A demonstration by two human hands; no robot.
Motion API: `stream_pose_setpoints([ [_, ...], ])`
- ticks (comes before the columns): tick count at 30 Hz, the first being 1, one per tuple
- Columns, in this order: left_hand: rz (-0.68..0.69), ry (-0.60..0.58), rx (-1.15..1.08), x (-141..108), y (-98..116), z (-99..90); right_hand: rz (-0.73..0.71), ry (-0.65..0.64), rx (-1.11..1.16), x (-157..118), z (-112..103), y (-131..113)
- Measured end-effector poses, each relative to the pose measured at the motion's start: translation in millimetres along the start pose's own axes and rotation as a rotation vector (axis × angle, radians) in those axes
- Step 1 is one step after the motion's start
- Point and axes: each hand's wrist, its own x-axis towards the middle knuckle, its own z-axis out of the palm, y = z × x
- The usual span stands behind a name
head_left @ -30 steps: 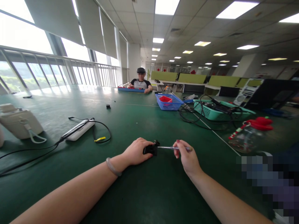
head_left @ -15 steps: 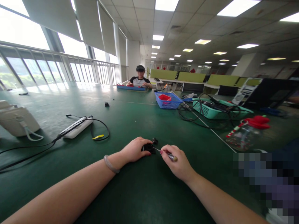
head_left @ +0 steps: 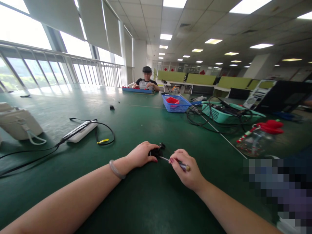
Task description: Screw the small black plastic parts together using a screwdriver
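On the green table [head_left: 136,195], my left hand [head_left: 141,154] grips a small black part [head_left: 154,152] between thumb and fingers. My right hand [head_left: 186,169] is closed round the handle of a screwdriver [head_left: 183,166]. Its thin metal shaft points left, and the tip is at the right side of the black part; whether it touches is too small to tell. Just behind the part lies another small black piece [head_left: 162,145].
Left are a white power bank [head_left: 81,131] with black cables and a beige bag [head_left: 20,122]. At right stand a blue basket [head_left: 176,107], a green basket [head_left: 213,113] with cables and a red-lidded jar [head_left: 255,143]. A person [head_left: 147,83] sits at the far end.
My right hand has moved slightly right with the screwdriver, whose shaft now lies a little flatter. My left hand stays on the black part, and the view has shifted slightly.
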Motion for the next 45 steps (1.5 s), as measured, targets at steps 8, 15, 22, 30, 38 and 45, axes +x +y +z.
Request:
stream_pose_setpoints([
  [8, 0.094, -0.003, 0.002, -1.0, 3.7, 0.4, -0.062, -0.078, 0.020, -1.2, 3.0, 1.3],
  [15, 0.100, -0.002, -0.002, -0.4, 2.0, 0.9, 0.059, 0.111, 0.030, 1.2, -2.8, 5.3],
  [22, 0.156, 0.075, -0.060, -2.9, 7.0, -4.3, 0.107, 0.065, 0.099, 0.1, -1.2, 9.4],
  [30, -0.035, 0.337, -0.042, -3.7, 10.5, -7.8, 0.308, 0.261, 0.282, 3.2, -3.1, 26.5],
  [38, -0.089, 0.180, 0.193, -5.7, 9.6, 0.8, 0.451, 0.126, 0.296, 8.8, 5.2, 53.4],
  [45, 0.050, 0.172, 0.043, -6.9, 21.1, -2.3, 0.466, 0.085, 0.362, 9.6, 7.4, 58.1],
])
